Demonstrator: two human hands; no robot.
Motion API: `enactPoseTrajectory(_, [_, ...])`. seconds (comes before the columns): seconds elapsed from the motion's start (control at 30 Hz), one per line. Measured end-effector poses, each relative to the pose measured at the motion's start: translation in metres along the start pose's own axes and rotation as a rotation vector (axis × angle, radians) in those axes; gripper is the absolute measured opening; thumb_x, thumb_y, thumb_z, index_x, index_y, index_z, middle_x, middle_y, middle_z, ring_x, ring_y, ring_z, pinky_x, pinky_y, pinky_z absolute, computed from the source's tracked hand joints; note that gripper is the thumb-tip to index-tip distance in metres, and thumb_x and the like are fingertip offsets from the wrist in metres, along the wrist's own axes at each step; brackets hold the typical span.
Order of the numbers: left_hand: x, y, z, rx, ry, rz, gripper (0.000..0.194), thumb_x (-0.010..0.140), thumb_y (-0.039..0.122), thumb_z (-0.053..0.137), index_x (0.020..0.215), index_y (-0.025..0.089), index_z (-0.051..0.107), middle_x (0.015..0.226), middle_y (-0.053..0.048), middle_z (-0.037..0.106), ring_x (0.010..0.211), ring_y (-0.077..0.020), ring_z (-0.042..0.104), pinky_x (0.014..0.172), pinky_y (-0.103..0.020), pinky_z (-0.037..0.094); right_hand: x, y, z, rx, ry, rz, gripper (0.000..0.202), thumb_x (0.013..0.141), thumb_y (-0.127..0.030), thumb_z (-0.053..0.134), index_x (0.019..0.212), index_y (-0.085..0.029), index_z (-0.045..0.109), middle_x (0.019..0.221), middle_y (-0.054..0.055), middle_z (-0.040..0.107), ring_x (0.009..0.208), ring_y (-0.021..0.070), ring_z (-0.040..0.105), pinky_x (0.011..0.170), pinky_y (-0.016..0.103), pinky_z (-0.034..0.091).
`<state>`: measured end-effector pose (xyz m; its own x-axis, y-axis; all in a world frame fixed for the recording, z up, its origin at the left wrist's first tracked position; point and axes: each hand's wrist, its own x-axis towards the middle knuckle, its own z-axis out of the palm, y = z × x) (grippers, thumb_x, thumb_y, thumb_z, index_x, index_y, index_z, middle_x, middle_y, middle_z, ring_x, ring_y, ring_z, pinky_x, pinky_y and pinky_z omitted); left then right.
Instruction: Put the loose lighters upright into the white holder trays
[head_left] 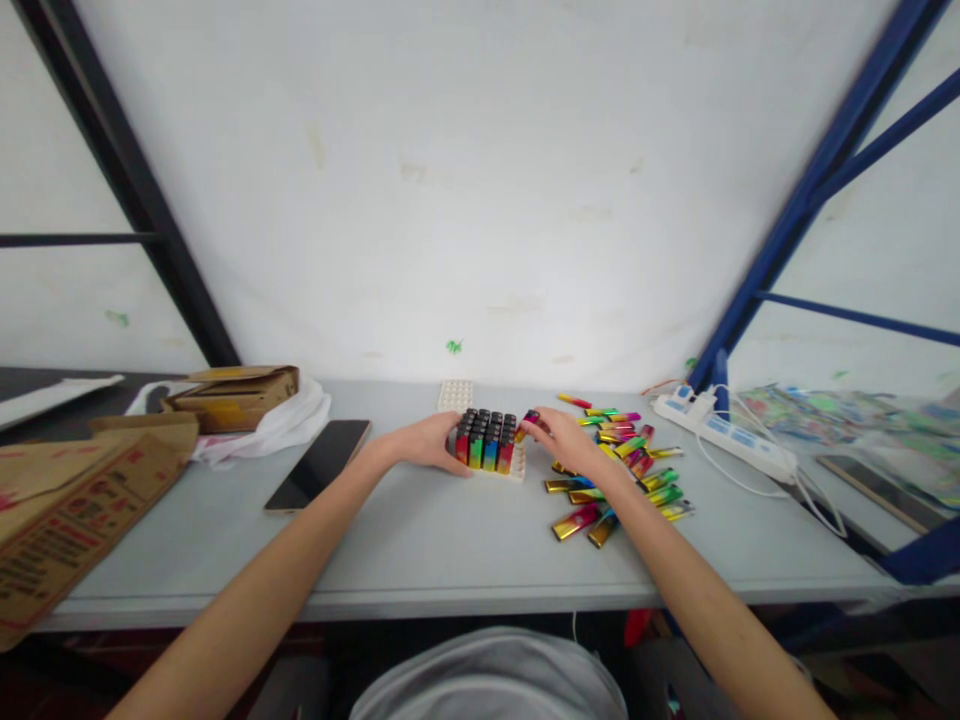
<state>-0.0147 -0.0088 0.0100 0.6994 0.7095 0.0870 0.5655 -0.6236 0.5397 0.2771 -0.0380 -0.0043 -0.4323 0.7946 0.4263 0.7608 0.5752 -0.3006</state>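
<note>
Several colourful lighters [487, 445] with black tops stand upright in rows in a white holder tray [517, 472]. My left hand [433, 442] is curved around the left side of this block, thumb toward its near corner and fingers behind. At the right side of the block, my right hand [559, 438] pinches one lighter [527, 422] with a dark top, held tilted beside the rows. A loose pile of shiny lighters [581, 520] lies on the table under and around my right forearm. Behind the block is a second white tray [456, 393] with round holes.
A black phone [319, 465] lies left of my left forearm. Farther left are a cardboard box [232, 400] on a white plastic bag [300, 418] and a brown carton [97, 500]. A white power strip [724, 435] with cables runs along the right, near a blue post [795, 215].
</note>
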Motion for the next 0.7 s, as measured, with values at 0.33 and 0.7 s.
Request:
enactPoseTrajectory(0.33, [0.0,-0.001,0.0,-0.044,-0.002,0.047,0.074,0.06,0.05,0.085,0.122,0.017,0.061,0.115,-0.009,0.071,0.102,-0.0289,0.067,0.089,-0.037,0.053,-0.004,0.003,0.005,-0.009,-0.16,-0.052,0.017,0.099,-0.03,0.058,0.101,-0.014,0.063,0.096,0.011,0.069,0.089,0.023,0.063,0.083,0.034,0.048])
enactPoseTrajectory(0.7, [0.0,0.0,-0.001,-0.008,0.001,0.037,0.071,0.06,0.048,0.086,0.119,0.016,0.062,0.114,-0.008,0.071,0.102,-0.0297,0.066,0.09,-0.038,0.053,-0.017,0.051,-0.013,-0.274,-0.052,0.116,0.03,0.099,-0.026,0.056,0.125,-0.014,0.065,0.127,0.018,0.066,0.122,0.0281,0.058,0.107,0.043,0.04])
